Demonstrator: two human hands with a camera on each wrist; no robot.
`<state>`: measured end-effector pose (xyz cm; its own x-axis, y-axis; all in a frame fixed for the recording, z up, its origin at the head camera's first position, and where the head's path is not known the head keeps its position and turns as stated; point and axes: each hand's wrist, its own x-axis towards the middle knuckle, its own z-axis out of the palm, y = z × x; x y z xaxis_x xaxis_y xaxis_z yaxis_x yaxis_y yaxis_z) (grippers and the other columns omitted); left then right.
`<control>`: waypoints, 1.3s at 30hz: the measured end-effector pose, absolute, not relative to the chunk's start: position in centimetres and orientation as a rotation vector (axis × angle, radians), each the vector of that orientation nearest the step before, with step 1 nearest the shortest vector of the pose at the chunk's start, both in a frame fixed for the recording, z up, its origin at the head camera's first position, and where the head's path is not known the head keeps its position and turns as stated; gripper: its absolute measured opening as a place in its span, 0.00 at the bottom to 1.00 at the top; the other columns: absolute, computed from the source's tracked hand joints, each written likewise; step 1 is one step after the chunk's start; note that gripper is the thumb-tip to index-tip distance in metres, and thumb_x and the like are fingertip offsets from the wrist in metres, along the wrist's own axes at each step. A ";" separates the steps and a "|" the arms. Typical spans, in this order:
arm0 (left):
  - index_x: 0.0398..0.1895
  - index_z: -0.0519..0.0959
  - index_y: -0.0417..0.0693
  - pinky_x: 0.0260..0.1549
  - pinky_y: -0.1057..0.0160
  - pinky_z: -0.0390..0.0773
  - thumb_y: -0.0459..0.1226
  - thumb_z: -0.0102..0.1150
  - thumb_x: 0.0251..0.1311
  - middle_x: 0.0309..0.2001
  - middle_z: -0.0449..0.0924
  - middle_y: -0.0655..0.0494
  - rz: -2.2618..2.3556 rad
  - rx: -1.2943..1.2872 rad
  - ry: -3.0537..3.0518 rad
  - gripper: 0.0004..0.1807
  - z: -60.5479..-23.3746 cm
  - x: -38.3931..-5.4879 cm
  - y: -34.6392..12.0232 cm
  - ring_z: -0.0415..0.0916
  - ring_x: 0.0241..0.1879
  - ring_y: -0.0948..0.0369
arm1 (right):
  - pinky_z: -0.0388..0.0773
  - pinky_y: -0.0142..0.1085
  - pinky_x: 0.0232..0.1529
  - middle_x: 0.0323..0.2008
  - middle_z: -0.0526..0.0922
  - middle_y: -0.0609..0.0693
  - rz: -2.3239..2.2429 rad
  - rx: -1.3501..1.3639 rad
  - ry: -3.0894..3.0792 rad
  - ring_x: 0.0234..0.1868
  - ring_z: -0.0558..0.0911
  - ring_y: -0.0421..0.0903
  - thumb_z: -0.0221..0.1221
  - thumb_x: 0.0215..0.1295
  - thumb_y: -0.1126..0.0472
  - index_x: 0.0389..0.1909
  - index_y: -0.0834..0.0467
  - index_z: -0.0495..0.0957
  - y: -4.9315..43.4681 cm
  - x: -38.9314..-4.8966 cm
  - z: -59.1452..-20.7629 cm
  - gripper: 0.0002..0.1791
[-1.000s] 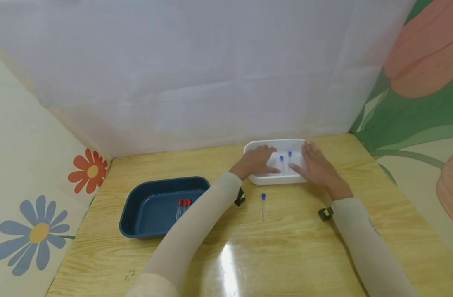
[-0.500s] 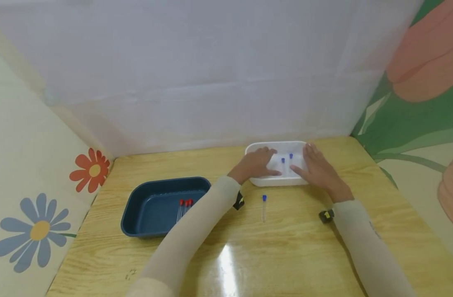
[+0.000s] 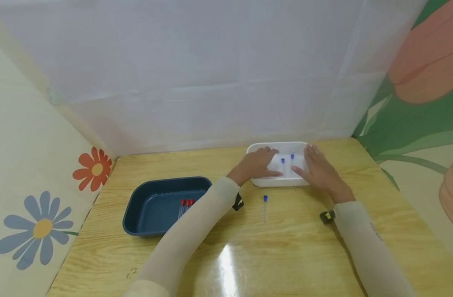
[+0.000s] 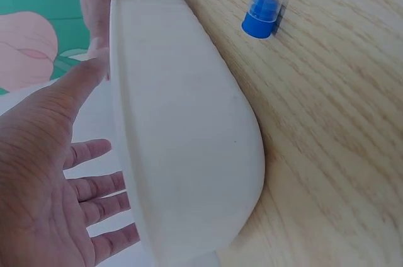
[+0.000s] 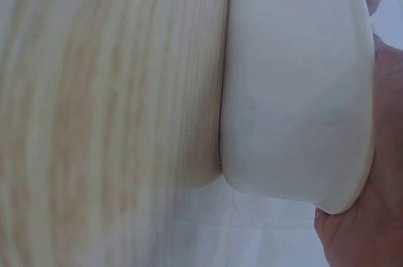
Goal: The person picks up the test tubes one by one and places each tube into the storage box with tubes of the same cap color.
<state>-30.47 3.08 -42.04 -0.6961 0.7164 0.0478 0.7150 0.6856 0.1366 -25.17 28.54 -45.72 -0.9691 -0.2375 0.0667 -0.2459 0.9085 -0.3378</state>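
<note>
At the back right of the table sits a white tray (image 3: 276, 182), with two blue-capped tubes (image 3: 283, 161) lying inside. My left hand (image 3: 254, 166) reaches over its left part, fingers spread and relaxed. In the left wrist view, the thumb of that left hand (image 4: 38, 172) lies along the rim of the white tray (image 4: 189, 116). My right hand (image 3: 322, 173) rests against the tray's right end, fingers straight and thumb over the front side. In the right wrist view, the palm of the right hand (image 5: 371, 223) touches the tray wall (image 5: 296, 97). Neither hand holds a tube.
Another blue-capped tube (image 3: 265, 208) lies on the wooden table (image 3: 285, 247) in front of the white tray. To the left stands a dark blue tray (image 3: 137, 229) with several red-capped tubes (image 3: 183, 202), partly hidden by my left sleeve. A white sheet (image 3: 196, 99) hangs behind the table.
The view shifts slightly, so everything appears a little lower and further right. Both hands stay at the white tray, and the tubes lie as before.
</note>
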 end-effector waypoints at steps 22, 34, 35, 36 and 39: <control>0.77 0.63 0.50 0.59 0.53 0.77 0.69 0.54 0.62 0.67 0.73 0.48 0.136 1.310 2.929 0.48 -41.3 -28.3 2.0 0.73 0.62 0.53 | 0.33 0.54 0.78 0.79 0.27 0.59 0.535 0.391 -3.035 0.80 0.29 0.57 0.37 0.74 0.27 0.79 0.69 0.34 28.4 -25.0 -45.6 0.55; 0.78 0.62 0.51 0.51 0.56 0.80 0.69 0.55 0.61 0.65 0.73 0.49 0.070 1.383 2.921 0.49 -40.6 -26.8 1.8 0.74 0.58 0.55 | 0.32 0.55 0.77 0.79 0.26 0.58 0.535 0.386 -3.033 0.80 0.28 0.57 0.37 0.74 0.27 0.79 0.68 0.33 28.3 -24.8 -45.6 0.55; 0.78 0.61 0.51 0.52 0.56 0.80 0.69 0.55 0.61 0.65 0.73 0.49 0.066 1.379 2.919 0.49 -40.5 -26.6 1.8 0.74 0.58 0.55 | 0.32 0.55 0.77 0.79 0.26 0.58 0.535 0.385 -3.032 0.80 0.29 0.57 0.37 0.74 0.27 0.79 0.68 0.33 28.3 -24.9 -45.7 0.55; 0.78 0.61 0.51 0.52 0.56 0.80 0.69 0.55 0.61 0.66 0.73 0.49 0.064 1.371 2.916 0.49 -40.4 -26.4 1.8 0.74 0.58 0.55 | 0.32 0.55 0.77 0.79 0.26 0.58 0.532 0.388 -3.032 0.80 0.28 0.58 0.37 0.74 0.27 0.79 0.68 0.33 28.4 -24.9 -45.7 0.55; 0.78 0.61 0.51 0.54 0.55 0.79 0.69 0.55 0.62 0.67 0.72 0.48 0.071 1.353 2.907 0.49 -40.0 -25.8 1.7 0.74 0.59 0.54 | 0.32 0.55 0.77 0.79 0.26 0.58 0.524 0.387 -3.031 0.80 0.28 0.58 0.37 0.74 0.27 0.79 0.68 0.33 28.4 -25.0 -45.9 0.55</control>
